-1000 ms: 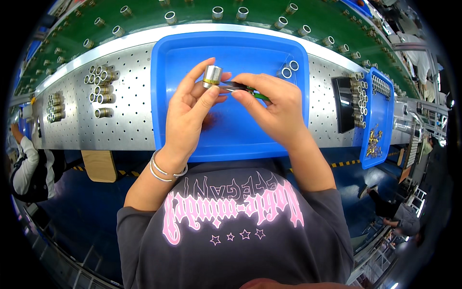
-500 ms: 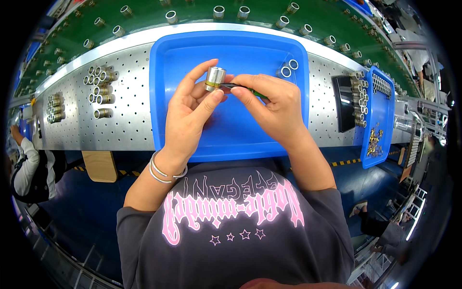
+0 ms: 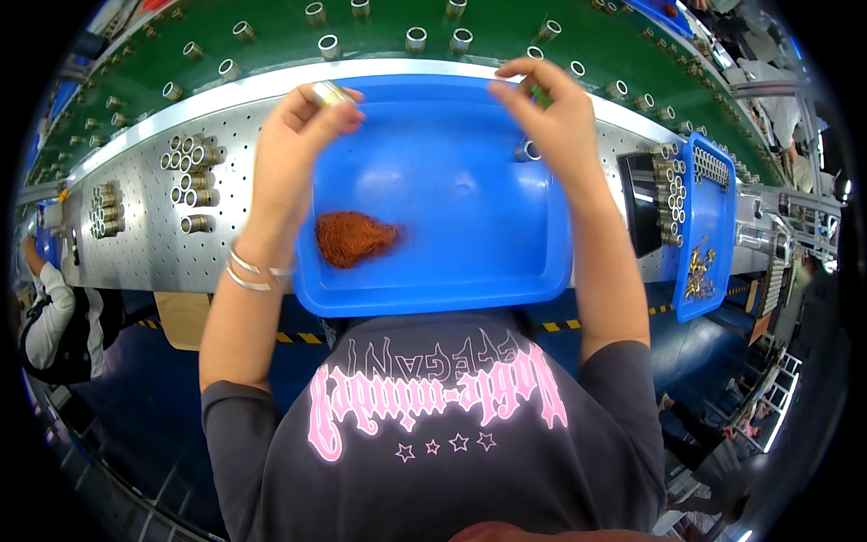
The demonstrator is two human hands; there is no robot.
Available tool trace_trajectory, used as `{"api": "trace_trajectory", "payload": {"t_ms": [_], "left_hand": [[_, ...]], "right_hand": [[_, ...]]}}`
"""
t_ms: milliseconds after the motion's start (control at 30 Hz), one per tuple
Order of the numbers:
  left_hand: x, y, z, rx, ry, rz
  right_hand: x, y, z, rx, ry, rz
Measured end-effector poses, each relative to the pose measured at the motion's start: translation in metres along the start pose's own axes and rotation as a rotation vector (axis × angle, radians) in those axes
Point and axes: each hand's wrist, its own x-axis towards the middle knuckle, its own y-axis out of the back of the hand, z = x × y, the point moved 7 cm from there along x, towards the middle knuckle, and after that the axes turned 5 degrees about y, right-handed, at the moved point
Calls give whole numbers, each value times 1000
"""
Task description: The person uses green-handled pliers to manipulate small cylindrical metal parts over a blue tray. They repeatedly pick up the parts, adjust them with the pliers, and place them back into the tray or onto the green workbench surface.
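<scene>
My left hand [image 3: 302, 135] is closed around a short silver metal sleeve [image 3: 332, 93], tilted above the far left rim of a blue plastic tray [image 3: 433, 305]. Over the tray's far right side, my right hand [image 3: 555, 113] grips a green-handled tool [image 3: 541, 96]; only a bit of green shows and its tip is hidden. A tangled bundle of copper-coloured fine strands [image 3: 355, 239] lies in the near left of the tray. Beside my right wrist, a metal sleeve [image 3: 527, 151] sits in the tray, partly covered by the arm.
Metal sleeves stand along a green conveyor [image 3: 388, 23] across the back. More sleeves [image 3: 191, 163] are grouped on the perforated metal bench [image 3: 244, 172] at left. At right are a black flat object [image 3: 639, 203] and a smaller blue tray [image 3: 709, 217] with brass-coloured pieces [image 3: 700, 275]. Another person's sleeve [image 3: 54, 294] shows far left.
My hands have parted: the left went up and left with the metal sleeve, the right up and right with the tool. The copper-coloured bundle has come into view in the tray.
</scene>
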Motion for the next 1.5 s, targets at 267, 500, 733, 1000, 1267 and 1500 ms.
{"api": "trace_trajectory", "payload": {"t_ms": [267, 500, 733, 1000, 1267, 1500], "left_hand": [[95, 91, 10, 809, -170, 293], [96, 68, 16, 1295, -389, 380], [44, -2, 24, 807, -340, 66], [-11, -63, 4, 66, 31, -252], [-45, -70, 23, 470, -257, -84], [-50, -60, 7, 151, -134, -116]], "right_hand": [[91, 33, 122, -681, -120, 68], [100, 20, 128, -823, -97, -3], [61, -5, 45, 198, -80, -49], [-8, -32, -29, 427, 4, -262], [-39, -27, -91, -179, 431, -124], [-44, -20, -76, 256, 165, -177]]}}
